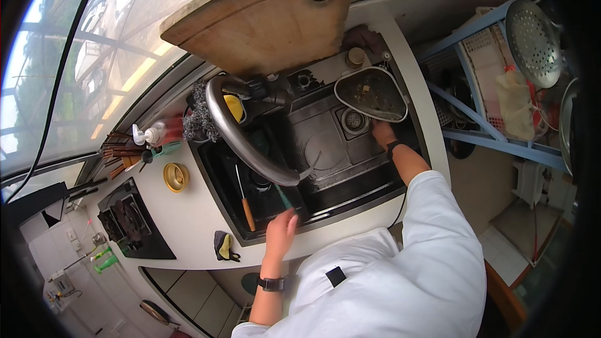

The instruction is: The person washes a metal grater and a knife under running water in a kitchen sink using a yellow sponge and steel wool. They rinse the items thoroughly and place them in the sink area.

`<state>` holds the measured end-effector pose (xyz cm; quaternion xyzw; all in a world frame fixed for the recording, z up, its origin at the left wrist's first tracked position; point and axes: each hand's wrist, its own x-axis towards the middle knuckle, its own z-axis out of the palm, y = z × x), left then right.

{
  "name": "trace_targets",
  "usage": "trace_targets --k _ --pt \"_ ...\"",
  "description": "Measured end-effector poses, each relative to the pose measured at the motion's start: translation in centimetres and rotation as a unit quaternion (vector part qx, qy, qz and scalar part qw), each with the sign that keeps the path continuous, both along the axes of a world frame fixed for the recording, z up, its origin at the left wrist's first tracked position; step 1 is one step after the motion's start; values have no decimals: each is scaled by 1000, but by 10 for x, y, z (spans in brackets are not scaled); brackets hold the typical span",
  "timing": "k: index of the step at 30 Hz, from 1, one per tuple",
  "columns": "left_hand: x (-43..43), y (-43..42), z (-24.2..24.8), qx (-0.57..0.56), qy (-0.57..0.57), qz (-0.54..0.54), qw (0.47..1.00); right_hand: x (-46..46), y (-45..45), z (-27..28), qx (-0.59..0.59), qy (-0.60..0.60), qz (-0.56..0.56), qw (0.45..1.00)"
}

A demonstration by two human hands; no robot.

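My left hand (281,232) is over the front rim of the black sink (225,218). Its fingers reach the end of a green handle (283,197) in the left basin; whether they grip it is unclear. Beside that handle lies a utensil with an orange wooden handle (248,214). My right hand (384,132) is low in the right basin, beside the metal drain strainer (354,121). Its fingertips are partly hidden near the rim of a corner strainer basket (375,89) holding food scraps. Water runs from the curved metal faucet (244,145) into the right basin.
A large wooden cutting board (267,23) stands behind the sink. Left of the basin are a gold-coloured bowl (176,177), a pump bottle (162,133), a glove (226,246) and a gas stove (129,225). A blue rack (488,117) with a perforated skimmer (534,43) stands at right.
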<state>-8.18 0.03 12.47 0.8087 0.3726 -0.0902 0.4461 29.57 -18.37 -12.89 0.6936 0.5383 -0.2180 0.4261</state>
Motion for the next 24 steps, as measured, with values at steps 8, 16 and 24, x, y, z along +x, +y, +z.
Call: trace_targets --k 8,16,24 --pt "0 -1 -5 8 -28 9 1000 6 -28 -28 116 -7 -5 993" --pt "5 -4 2 -5 -39 -2 999 2 -19 -16 -155 0 7 988" --pt "3 -9 -14 -174 -85 82 978 -44 22 90 72 296 -186 934"
